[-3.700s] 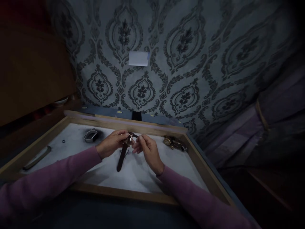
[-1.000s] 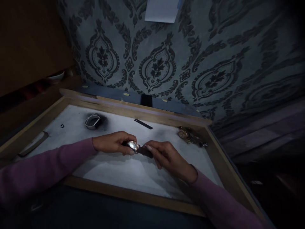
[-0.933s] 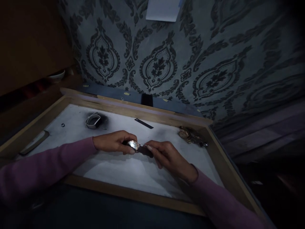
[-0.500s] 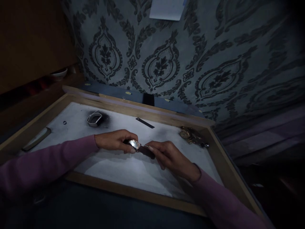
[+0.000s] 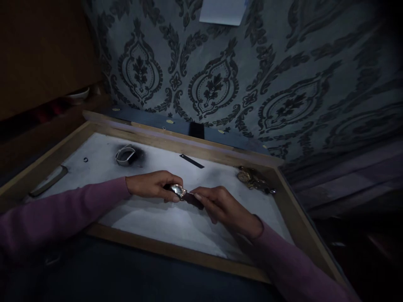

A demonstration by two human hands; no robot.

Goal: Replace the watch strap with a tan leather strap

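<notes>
A wristwatch point(image 5: 179, 191) with a shiny round case and a dark brown strap is held over the tray's white bottom. My left hand point(image 5: 157, 186) grips the case between thumb and fingers, covering its left side. My right hand point(image 5: 222, 205) is pinched closed on a thin metal tool point(image 5: 190, 193), whose slender tip reaches the end of the case where the strap point(image 5: 194, 201) joins. Most of the tool is hidden by the fingers, so its exact kind does not show. The strap hangs toward my right hand.
The wooden-rimmed tray point(image 5: 176, 256) surrounds both hands. Inside lie a light-banded watch point(image 5: 125, 156), a small dark ring point(image 5: 85, 160), a flat black strip point(image 5: 192, 161), a curved strap point(image 5: 50, 182) and a pile of metal watches point(image 5: 255, 180). Patterned wallpaper rises behind.
My right hand has shifted very slightly, bringing the tool's tip closer to the case. My left hand keeps its hold on the wristwatch.
</notes>
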